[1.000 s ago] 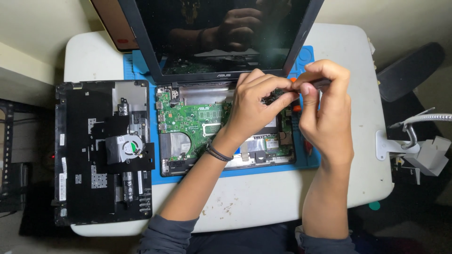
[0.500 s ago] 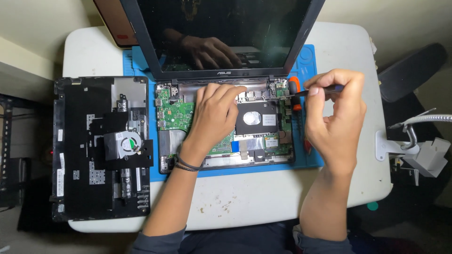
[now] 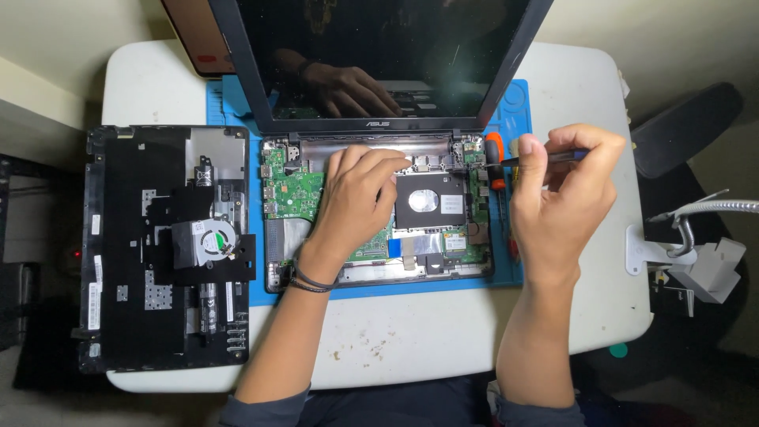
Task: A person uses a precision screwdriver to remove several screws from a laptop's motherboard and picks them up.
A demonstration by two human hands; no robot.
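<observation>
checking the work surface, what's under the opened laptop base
A blue rectangular work mat lies under the opened black laptop base, on the white table. Only the mat's edges show; the part beneath the base is covered.

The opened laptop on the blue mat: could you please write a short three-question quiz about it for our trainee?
1. True or false: the left hand rests flat on the opened laptop, over its green board.
2. What does the right hand hold?
A. a slim dark tool
B. a roll of tape
C. a cooling fan
3. Where does the removed black cover with the fan lie relative to the laptop?

Key:
1. True.
2. A: a slim dark tool, its tip pointing toward the laptop's right hinge corner.
3. To the laptop's left, on the white table, partly over the blue mat.
</observation>
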